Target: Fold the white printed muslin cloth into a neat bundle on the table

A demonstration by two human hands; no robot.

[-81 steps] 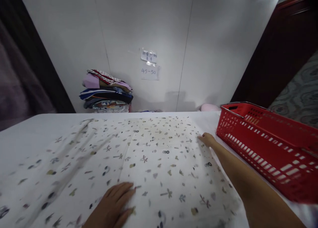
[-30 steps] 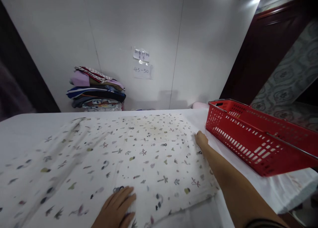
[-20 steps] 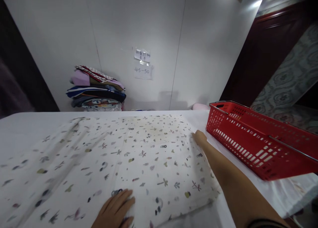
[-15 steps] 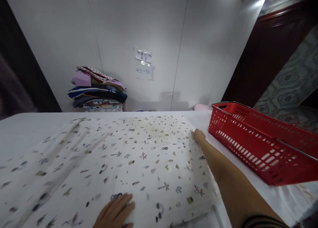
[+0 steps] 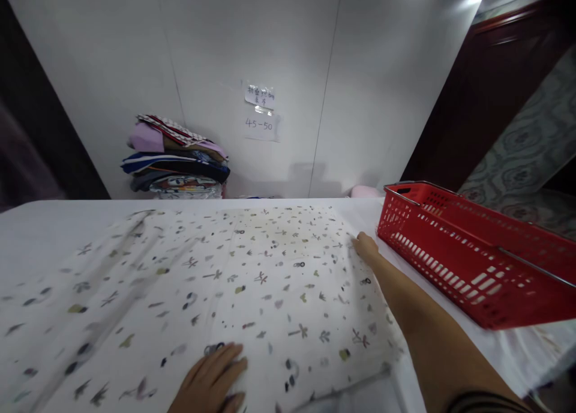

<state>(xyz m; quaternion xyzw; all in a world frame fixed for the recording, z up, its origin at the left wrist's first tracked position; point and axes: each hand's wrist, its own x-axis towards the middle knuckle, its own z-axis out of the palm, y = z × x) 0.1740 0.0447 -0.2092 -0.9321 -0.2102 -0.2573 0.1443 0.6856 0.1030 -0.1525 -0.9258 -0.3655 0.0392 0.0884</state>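
A white cloth (image 5: 270, 293) printed with small plants, birds and other motifs lies spread over the white table, with creases on its left part. Near the bottom edge of the view, my left hand (image 5: 210, 380) rests flat on the cloth, fingers stretched out. My right arm reaches forward along the cloth's right side. At that side edge, my right hand (image 5: 366, 247) is closed on the cloth's border; its fingertips are partly hidden. The cloth's near right corner looks slightly raised beside my forearm.
To the right stands a red plastic basket (image 5: 450, 263) with metal handles, close to my right forearm. A stack of folded fabrics (image 5: 180, 161) sits at the back left against the wall. Paper notes (image 5: 261, 126) are taped to the wall. The white table (image 5: 58, 221) extends left.
My right hand has moved slightly to the right, and the cloth's right side has shifted a little with it. My left hand stays nearly in place.
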